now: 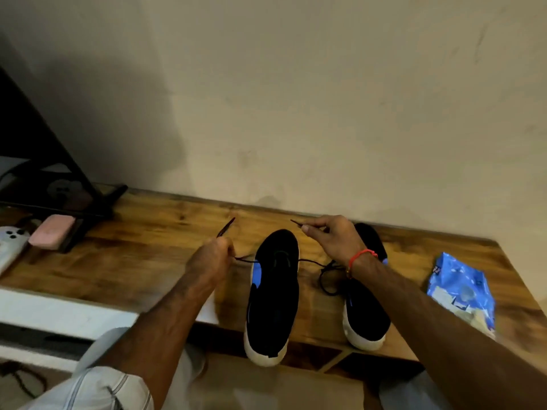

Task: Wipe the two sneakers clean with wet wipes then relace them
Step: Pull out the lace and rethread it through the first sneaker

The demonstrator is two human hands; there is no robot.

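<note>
Two sneakers left of wipes pack.

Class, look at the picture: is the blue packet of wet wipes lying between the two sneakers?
No. The wet wipes packet lies on the table to the right of both sneakers, beyond the right sneaker.

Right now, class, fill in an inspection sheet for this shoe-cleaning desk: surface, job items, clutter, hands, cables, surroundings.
Surface: wooden table, set against the wall.
Job's things: left sneaker, heel overhanging the near edge, black lace threaded across it; right sneaker beside it, partly hidden by the arm; blue wipes pack at the right.
Clutter: pink case, white device, black stand at far left.
Grippers: left hand pinches one lace end; right hand pinches the other.
Cables: dark cord on the floor, lower left.
Surroundings: plain beige wall.
</note>
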